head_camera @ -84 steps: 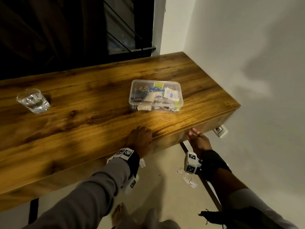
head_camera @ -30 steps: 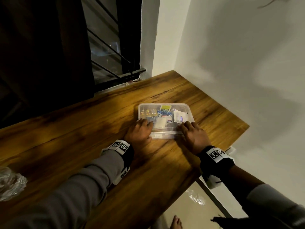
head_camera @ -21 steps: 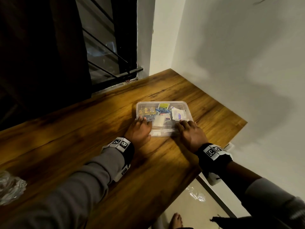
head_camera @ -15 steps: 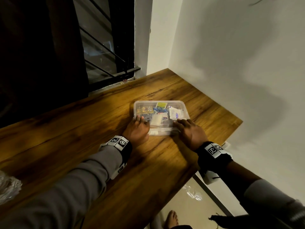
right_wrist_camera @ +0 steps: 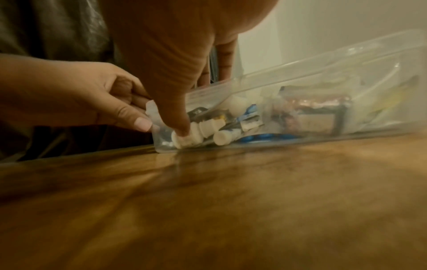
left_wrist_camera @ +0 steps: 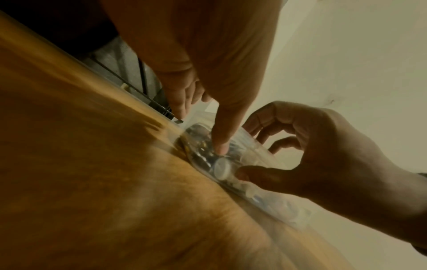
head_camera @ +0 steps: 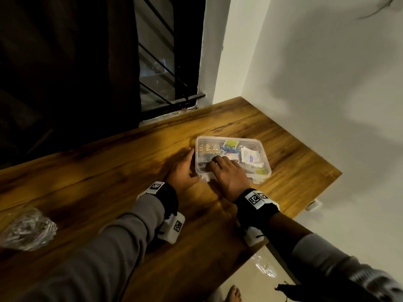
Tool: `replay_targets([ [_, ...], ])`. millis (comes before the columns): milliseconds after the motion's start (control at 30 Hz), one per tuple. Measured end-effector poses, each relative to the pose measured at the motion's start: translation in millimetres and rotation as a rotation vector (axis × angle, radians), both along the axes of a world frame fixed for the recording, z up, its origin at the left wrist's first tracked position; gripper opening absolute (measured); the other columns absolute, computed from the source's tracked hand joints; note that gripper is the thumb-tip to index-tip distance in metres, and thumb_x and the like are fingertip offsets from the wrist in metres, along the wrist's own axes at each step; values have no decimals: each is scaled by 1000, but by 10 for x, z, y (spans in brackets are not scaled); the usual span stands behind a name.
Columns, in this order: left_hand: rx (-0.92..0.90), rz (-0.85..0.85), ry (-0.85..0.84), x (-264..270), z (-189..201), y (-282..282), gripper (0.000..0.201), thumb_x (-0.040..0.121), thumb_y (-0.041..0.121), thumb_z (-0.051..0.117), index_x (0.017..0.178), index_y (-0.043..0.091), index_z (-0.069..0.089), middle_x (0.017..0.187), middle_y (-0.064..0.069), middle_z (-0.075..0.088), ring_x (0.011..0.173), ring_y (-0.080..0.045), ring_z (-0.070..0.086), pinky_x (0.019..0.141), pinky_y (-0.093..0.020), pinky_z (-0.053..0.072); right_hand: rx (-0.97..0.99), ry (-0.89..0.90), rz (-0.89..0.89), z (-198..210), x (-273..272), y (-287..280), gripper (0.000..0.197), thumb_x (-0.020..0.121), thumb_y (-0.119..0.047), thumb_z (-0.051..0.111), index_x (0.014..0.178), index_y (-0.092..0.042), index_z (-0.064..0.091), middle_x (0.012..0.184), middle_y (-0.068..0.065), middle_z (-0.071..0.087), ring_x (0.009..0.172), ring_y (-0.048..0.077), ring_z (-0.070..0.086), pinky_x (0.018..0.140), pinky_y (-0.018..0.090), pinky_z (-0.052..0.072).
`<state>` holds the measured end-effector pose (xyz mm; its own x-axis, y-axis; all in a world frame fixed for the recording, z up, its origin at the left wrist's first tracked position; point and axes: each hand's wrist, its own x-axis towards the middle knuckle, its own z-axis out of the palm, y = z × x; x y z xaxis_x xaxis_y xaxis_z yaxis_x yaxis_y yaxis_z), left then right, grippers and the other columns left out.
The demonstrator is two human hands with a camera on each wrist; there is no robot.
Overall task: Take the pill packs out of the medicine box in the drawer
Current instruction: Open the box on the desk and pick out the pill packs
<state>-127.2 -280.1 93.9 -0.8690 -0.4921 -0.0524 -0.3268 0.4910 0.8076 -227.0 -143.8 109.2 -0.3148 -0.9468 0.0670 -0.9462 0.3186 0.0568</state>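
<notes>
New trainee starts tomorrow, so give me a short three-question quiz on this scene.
1. True or false: the medicine box stands on the wooden table.
2. Which part of the box does the left hand pinch?
3. Which hand lies over the box's top? A) left hand B) right hand C) neither

Key: 1 true. 2 its near left corner. 3 B.
</notes>
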Motion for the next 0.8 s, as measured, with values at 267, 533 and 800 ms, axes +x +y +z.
replay_targets([
  [267, 214, 4, 52, 16, -243, 1, 61, 82, 6, 65, 138, 15, 43, 125, -12, 62, 112, -25, 61, 97, -39, 50, 350, 215, 168, 223, 82, -116, 40, 99, -19, 38, 135, -2, 36, 129, 24, 48, 110, 40, 55, 72, 44, 50],
  [533, 221, 28, 84, -25, -315, -60, 53, 73, 42, 58, 122, 22, 60, 116, -6, 69, 103, -22, 66, 92, -46, 54, 439, 517, 265, 205, 181, -192, 22, 80, -17, 58, 99, -18, 70, 72, 2, 68, 57, 16, 63, 42, 26, 45],
  [800, 247, 31, 93, -16, -232, -50, 42, 82, 8, 65, 123, 13, 59, 118, -10, 67, 107, -23, 64, 95, -42, 52, 382, 362, 293, 219, 123, -171, 32, 98, -13, 39, 129, -10, 47, 119, 16, 61, 98, 31, 64, 69, 37, 53],
])
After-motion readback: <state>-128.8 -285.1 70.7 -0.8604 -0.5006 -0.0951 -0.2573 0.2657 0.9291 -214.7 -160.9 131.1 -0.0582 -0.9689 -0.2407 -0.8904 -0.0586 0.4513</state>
